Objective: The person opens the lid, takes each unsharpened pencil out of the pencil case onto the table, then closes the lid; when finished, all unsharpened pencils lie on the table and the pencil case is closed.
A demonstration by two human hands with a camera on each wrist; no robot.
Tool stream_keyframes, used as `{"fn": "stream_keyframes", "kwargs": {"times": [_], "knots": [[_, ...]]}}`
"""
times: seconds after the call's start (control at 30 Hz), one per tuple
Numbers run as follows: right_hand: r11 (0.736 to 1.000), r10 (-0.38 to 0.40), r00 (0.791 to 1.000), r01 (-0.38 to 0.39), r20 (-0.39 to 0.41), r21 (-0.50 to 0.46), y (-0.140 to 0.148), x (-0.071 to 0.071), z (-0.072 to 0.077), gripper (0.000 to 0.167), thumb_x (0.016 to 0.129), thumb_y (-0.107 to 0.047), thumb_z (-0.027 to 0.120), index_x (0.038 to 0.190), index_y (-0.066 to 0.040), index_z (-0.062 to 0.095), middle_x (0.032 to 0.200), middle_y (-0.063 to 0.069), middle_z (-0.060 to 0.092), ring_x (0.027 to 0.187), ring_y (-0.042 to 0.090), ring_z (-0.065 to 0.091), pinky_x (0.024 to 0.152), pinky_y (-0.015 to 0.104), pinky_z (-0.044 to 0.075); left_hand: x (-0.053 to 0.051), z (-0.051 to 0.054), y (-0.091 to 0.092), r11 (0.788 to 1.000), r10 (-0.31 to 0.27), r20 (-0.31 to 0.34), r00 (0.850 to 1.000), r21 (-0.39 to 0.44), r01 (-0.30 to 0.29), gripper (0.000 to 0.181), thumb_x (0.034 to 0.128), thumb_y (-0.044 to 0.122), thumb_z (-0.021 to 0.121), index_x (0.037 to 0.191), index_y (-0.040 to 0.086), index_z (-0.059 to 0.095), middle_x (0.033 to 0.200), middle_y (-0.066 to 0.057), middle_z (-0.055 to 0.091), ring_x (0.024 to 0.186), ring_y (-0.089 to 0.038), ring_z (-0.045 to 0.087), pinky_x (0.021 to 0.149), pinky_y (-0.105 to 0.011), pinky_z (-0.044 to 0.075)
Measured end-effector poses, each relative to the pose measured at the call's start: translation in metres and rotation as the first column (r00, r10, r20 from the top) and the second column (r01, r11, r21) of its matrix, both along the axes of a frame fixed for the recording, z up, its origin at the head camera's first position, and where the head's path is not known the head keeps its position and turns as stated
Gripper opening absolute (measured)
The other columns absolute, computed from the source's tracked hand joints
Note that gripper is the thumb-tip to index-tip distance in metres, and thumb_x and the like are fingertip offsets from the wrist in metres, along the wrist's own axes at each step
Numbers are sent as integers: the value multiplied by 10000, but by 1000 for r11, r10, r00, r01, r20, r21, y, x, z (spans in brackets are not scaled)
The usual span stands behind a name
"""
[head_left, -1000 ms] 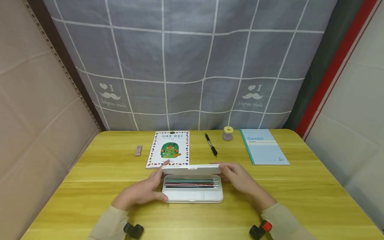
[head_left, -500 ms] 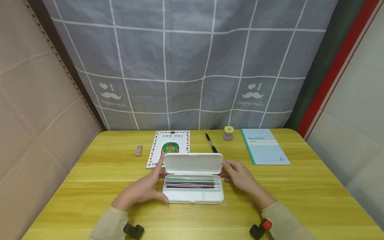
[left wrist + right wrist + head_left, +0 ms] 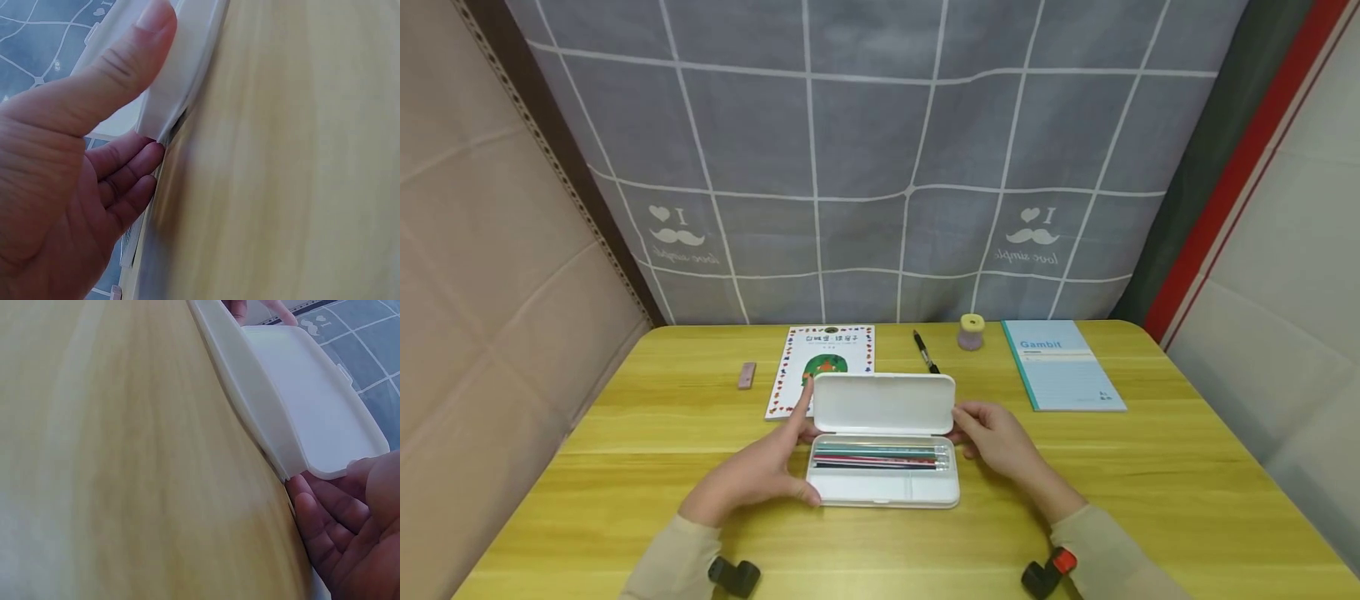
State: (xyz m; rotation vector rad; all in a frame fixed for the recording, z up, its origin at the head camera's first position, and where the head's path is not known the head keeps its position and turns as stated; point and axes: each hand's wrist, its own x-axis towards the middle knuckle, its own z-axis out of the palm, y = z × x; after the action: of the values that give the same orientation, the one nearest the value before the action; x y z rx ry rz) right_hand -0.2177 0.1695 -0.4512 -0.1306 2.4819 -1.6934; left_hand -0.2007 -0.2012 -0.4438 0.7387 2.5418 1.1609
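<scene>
A white pencil case [image 3: 865, 485] lies on the table in front of me, its lid [image 3: 883, 403] standing up at the back. Several pencils [image 3: 880, 457] lie side by side in the rear compartment. My left hand [image 3: 756, 475] grips the case's left end, thumb at the front corner and other fingers towards the back; in the left wrist view the thumb lies along the white side wall [image 3: 181, 69]. With its thumb on the lid's lower right edge, my right hand [image 3: 1000, 442] holds the lid, other fingers curled behind near the hinge, as the right wrist view shows.
Behind the case lie a picture book [image 3: 786, 387], partly covered by the lid, and a black pen [image 3: 922, 346]. A pink eraser [image 3: 747, 375] is at left. A yellow-and-purple small container [image 3: 971, 332] and a blue notebook [image 3: 1063, 367] are at right. A grey curtain [image 3: 865, 167] hangs behind the table.
The lid has swung from partly raised to upright and back, so more of its inside shows and it hides part of the book and pen. Both hands stay nearly in place.
</scene>
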Motion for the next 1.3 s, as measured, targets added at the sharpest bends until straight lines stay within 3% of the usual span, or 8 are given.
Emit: {"fn": "stream_keyframes", "kwargs": {"times": [0.57, 0.67, 0.77, 0.87, 0.93, 1.0, 1.17, 1.3], "knots": [[1000, -21, 1000, 21, 5, 17, -1, 1, 3, 243, 1073, -177, 601, 1184, 27, 674, 923, 87, 768, 809, 179, 721, 652, 299, 590, -2, 1, -4, 1000, -9, -19, 1000, -5, 9, 1557, 640, 440, 972, 1656, 278, -196, 1298, 36, 620, 1232, -163, 594, 1150, -461, 402], [999, -40, 996, 42, -80, 27, 1, 2, 6, 181, 1032, -167, 675, 1114, -6, 686, 899, 78, 759, 749, 164, 694, 617, 290, 579, -2, 1, -4, 1000, -4, -17, 1000, -6, 4, 1556, 638, 446, 974, 1662, 258, -183, 1295, 27, 615, 1227, -172, 586, 1136, -457, 420], [993, -64, 962, 87, -264, 74, 4, 4, 11, 112, 957, -140, 775, 1022, -57, 737, 890, 50, 754, 733, 141, 668, 618, 266, 560, -2, 1, -4, 1000, 6, -14, 1000, -10, -6, 1560, 632, 458, 977, 1660, 283, -183, 1299, 20, 612, 1223, -177, 575, 1122, -446, 437], [977, -69, 886, 152, -459, 148, 6, 7, 17, 95, 894, -134, 841, 973, -104, 799, 892, 15, 760, 748, 121, 647, 599, 249, 533, -2, 1, -4, 1000, 15, -20, 1000, -16, -15, 1557, 630, 476, 978, 1658, 312, -180, 1300, 21, 606, 1217, -174, 564, 1109, -431, 452], [965, -37, 850, 168, -525, 204, 6, 9, 19, 111, 874, -141, 861, 980, -142, 829, 903, -18, 767, 759, 112, 632, 590, 246, 515, -1, 0, -3, 1000, 16, -20, 1000, -15, -17, 1557, 631, 474, 981, 1659, 310, -176, 1300, 21, 604, 1211, -175, 559, 1103, -427, 458], [957, 22, 840, 139, -542, 254, 5, 11, 19, 142, 864, -156, 872, 1003, -160, 842, 925, -45, 776, 767, 106, 625, 598, 250, 509, -1, 0, -3, 1000, 17, -15, 1000, -15, -17, 1556, 632, 473, 983, 1662, 304, -171, 1300, 23, 599, 1209, -173, 553, 1102, -425, 458], [921, 231, 854, -38, -466, 388, 0, 14, 16, 200, 858, -209, 880, 1056, -218, 849, 902, -94, 738, 779, 78, 595, 623, 247, 489, 0, -1, -3, 1000, 21, -6, 1000, -13, -21, 1554, 631, 466, 987, 1666, 293, -159, 1305, 28, 592, 1208, -171, 542, 1108, -436, 449], [880, 314, 869, -115, -383, 460, -5, 15, 13, 171, 865, -258, 873, 1034, -267, 851, 784, -115, 610, 709, 53, 515, 587, 247, 447, 1, -3, -5, 1000, 24, -6, 1000, -14, -24, 1549, 637, 462, 986, 1662, 311, -165, 1307, 29, 584, 1214, -171, 538, 1108, -441, 448]]}}
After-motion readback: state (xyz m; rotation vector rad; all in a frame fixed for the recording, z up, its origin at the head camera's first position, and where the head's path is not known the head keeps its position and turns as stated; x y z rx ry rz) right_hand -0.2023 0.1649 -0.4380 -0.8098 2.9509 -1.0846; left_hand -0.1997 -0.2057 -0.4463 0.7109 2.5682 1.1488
